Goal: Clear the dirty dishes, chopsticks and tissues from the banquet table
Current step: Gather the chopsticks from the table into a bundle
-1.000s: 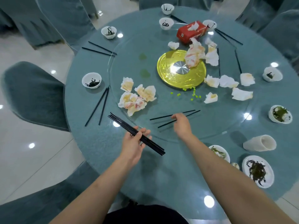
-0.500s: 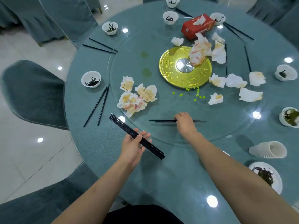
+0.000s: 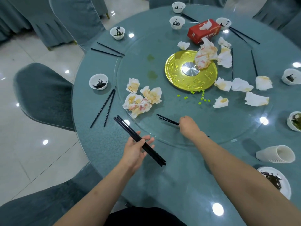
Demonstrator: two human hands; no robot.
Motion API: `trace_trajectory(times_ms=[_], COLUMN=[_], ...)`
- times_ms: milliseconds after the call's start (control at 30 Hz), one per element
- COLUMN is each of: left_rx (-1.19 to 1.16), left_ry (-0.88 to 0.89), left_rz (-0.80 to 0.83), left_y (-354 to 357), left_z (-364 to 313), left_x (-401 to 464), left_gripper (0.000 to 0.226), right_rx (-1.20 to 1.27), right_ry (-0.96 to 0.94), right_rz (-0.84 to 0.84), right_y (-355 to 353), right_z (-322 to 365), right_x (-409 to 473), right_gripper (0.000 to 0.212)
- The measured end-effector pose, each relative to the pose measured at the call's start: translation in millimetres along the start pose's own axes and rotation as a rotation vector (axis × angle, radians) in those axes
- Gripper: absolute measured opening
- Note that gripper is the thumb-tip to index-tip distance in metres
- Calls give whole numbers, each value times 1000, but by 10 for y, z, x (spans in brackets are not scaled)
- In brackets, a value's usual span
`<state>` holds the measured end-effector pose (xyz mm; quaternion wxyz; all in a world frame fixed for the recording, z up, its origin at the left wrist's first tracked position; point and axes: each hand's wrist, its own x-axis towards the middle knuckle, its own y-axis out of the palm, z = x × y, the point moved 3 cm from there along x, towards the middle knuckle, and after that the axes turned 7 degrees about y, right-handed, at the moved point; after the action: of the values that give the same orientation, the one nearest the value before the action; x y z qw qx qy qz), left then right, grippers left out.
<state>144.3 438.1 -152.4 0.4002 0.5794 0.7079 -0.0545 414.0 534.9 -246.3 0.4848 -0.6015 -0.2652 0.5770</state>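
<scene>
Gathering chopsticks is the step in hand. The right hand (image 3: pixel 187 126) has its fingers curled round a pair of thin black chopsticks (image 3: pixel 167 119) whose tips jut out to its left over the round glass turntable (image 3: pixel 228 128); whether they are already lifted off the glass I cannot tell. Just to the left and nearer the body, the left hand (image 3: pixel 136 150) pinches a bundle of long black chopsticks (image 3: pixel 140 141) between thumb and loosely spread fingers. The next move, I judge, calls for carrying the pair across and laying it alongside that bundle. Further left of the left hand another black pair (image 3: pixel 104 108) lies on the teal table (image 3: pixel 97 144), beside a small white bowl (image 3: pixel 98 81); stained crumpled tissues (image 3: pixel 143 99) lie beyond both hands.
</scene>
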Motion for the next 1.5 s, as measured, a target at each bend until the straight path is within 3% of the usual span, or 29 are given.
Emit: trace_trajectory(times_ms=[267, 500, 767, 900, 1033, 1333, 1500], left_rx=[11, 11, -91, -83, -93, -183, -270], left_ry=[12, 33, -6, 19, 18, -42, -61], left_rz=[33, 56, 76, 108, 86, 65, 67], left_y=[-124, -315, -558, -737, -985, -1574, -1800], left_z=[-83, -178, -362, -420, -435, -363, -279], left_x=[-87, -199, -415, -547, -682, -1093, -1284], left_gripper=[36, 48, 25, 30, 26, 18, 7], right_rx=[404, 756, 930, 692, 618, 669, 961], right_ry=[88, -58, -146, -180, -156, -127, -13], right_rz=[48, 135, 270, 135, 62, 35, -136], right_y=[-270, -453, -507, -365, -250, 81, 197], right_z=[447, 1101, 1833, 2086, 2312, 2555, 2455], right_x=[-413, -971, -1761, -1987, -2274, -2975, -3377], right_gripper=[24, 16, 11, 11, 12, 8, 13])
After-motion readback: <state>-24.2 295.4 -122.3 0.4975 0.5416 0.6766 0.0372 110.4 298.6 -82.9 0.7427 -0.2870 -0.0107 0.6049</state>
